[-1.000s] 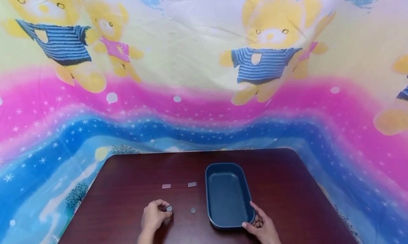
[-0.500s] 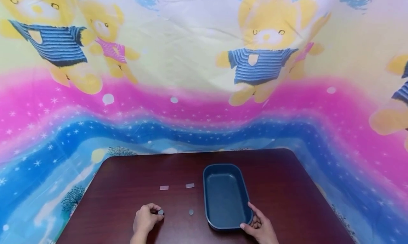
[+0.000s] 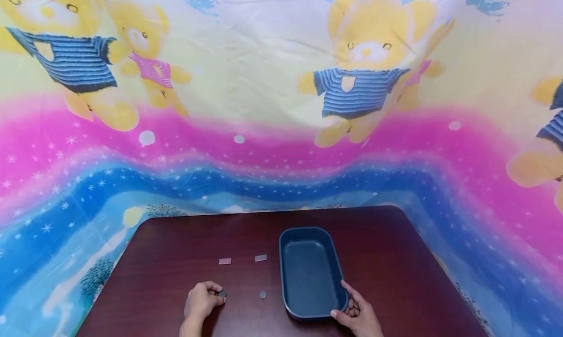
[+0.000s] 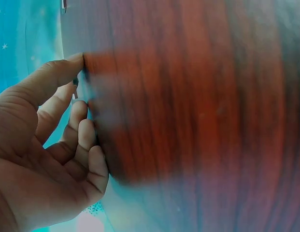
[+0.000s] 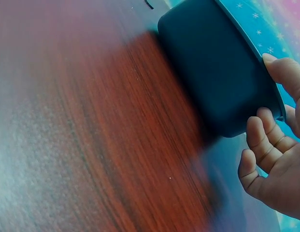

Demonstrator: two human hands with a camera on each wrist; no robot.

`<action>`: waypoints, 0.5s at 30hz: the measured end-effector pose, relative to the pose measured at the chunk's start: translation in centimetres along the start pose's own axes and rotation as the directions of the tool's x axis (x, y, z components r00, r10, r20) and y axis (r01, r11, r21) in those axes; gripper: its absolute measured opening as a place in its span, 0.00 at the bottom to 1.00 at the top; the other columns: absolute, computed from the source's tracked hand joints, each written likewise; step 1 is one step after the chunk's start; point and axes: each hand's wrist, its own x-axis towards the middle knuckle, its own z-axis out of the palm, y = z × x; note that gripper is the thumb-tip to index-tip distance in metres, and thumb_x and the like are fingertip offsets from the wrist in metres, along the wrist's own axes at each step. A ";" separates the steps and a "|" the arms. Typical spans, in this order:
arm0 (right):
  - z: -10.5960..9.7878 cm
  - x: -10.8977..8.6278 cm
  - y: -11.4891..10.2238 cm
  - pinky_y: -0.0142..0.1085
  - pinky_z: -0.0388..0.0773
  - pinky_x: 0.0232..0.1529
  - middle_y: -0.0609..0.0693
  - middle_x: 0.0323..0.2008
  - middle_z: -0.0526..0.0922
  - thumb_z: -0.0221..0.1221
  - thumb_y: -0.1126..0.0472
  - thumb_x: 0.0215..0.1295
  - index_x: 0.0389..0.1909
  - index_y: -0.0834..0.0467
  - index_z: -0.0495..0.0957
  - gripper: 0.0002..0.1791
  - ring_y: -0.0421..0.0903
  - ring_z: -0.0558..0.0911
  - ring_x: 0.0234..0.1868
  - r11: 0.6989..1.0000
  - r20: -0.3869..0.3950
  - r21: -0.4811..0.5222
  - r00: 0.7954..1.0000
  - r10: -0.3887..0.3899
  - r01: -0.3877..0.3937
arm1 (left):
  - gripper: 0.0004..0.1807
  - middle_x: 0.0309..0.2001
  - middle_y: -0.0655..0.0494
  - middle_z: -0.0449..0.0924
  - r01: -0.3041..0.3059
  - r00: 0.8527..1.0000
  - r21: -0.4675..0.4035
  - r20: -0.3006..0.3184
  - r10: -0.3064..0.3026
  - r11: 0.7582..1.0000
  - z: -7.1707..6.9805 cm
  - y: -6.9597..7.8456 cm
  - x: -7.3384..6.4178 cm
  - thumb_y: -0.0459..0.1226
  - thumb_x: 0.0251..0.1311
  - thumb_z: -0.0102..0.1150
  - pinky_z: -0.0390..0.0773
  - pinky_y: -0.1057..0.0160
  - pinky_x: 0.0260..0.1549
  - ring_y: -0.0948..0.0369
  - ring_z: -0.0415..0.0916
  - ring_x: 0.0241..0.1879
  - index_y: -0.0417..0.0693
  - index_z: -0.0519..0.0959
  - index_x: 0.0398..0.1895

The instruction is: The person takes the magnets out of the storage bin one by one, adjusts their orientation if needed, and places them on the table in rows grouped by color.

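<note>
A small grey disc [image 3: 223,293], coin-like in size, is pinched between the thumb and fingers of my left hand [image 3: 201,302], close over the table at the front left. The fingers partly cover it. Another grey disc [image 3: 263,295] lies flat to its right. Behind these are a pinkish rectangular piece [image 3: 225,261] and a pale grey one [image 3: 261,258]. My right hand [image 3: 359,313] holds the near right corner of a dark blue rectangular container [image 3: 310,278] with rounded corners and nothing inside. In the right wrist view, the thumb [image 5: 285,72] is on its rim and the fingers are by the wall.
Everything sits on a dark red-brown wood-grain table [image 3: 184,244] with rounded far corners. A cloth backdrop [image 3: 264,97] printed with bears hangs behind it and along both sides.
My left hand has shifted left and a little nearer with the disc, which was more face-on to the head camera before. The right hand keeps its hold; the head view has turned slightly.
</note>
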 end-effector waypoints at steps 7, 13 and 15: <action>0.1 0.2 0.0 0.31 0.70 0.22 0.52 0.21 0.67 0.68 0.66 0.50 0.69 0.62 0.56 0.45 0.41 0.69 0.18 1.000 -0.012 0.000 1.000 -0.001 0.001 | 0.13 0.26 0.60 0.80 0.010 1.000 -0.005 -0.004 -0.010 1.000 -0.2 0.0 0.0 0.38 0.30 0.75 0.71 0.57 0.29 0.63 0.74 0.27 0.52 0.82 0.24; -0.1 0.1 -0.3 0.32 0.70 0.22 0.51 0.21 0.68 0.68 0.63 0.51 0.68 0.64 0.56 0.45 0.41 0.69 0.18 0.997 0.032 -0.074 0.999 -0.022 0.024 | 0.13 0.26 0.60 0.80 -0.006 1.000 -0.014 -0.006 0.006 1.000 -0.5 0.1 -0.3 0.38 0.33 0.75 0.72 0.55 0.31 0.62 0.75 0.28 0.51 0.82 0.25; -0.4 0.0 -0.6 0.32 0.69 0.21 0.50 0.21 0.68 0.69 0.61 0.50 0.67 0.64 0.57 0.45 0.40 0.69 0.17 0.989 0.026 -0.136 0.998 -0.059 0.062 | 0.12 0.27 0.59 0.81 -0.018 1.000 -0.020 -0.010 0.017 1.000 -0.7 0.2 -0.6 0.40 0.35 0.75 0.72 0.54 0.32 0.61 0.76 0.29 0.51 0.82 0.27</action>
